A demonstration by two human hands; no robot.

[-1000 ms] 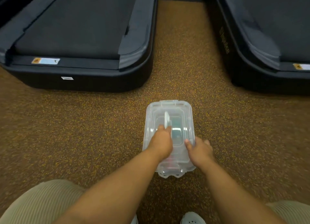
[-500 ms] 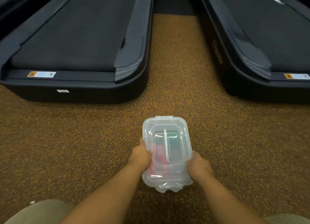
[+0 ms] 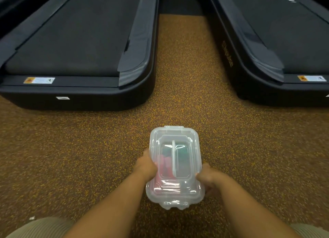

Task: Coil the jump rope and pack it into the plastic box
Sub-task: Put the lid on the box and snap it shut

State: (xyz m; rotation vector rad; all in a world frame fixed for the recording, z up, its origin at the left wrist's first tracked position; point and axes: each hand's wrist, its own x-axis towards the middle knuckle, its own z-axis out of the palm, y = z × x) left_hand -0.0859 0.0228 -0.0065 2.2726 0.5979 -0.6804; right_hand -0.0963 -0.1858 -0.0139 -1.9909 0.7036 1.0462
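A clear plastic box (image 3: 175, 193) with its lid on and a white handle on top sits low in the middle of the head view, over the speckled brown floor. Through the lid I make out pink and green shapes, the jump rope (image 3: 164, 166) inside, blurred by the plastic. My left hand (image 3: 145, 166) grips the box's left side. On the right side, my right hand (image 3: 207, 179) holds the box with fingers curled under its edge.
Two black treadmills flank a strip of floor: one at the left (image 3: 74, 47), one at the right (image 3: 284, 41). Their rear ends lie a short way beyond the box. My knees in beige shorts (image 3: 41, 227) show at the bottom corners.
My hands left the lid's top and moved to the box's two sides. The box now sits lower and nearer to me in the view.
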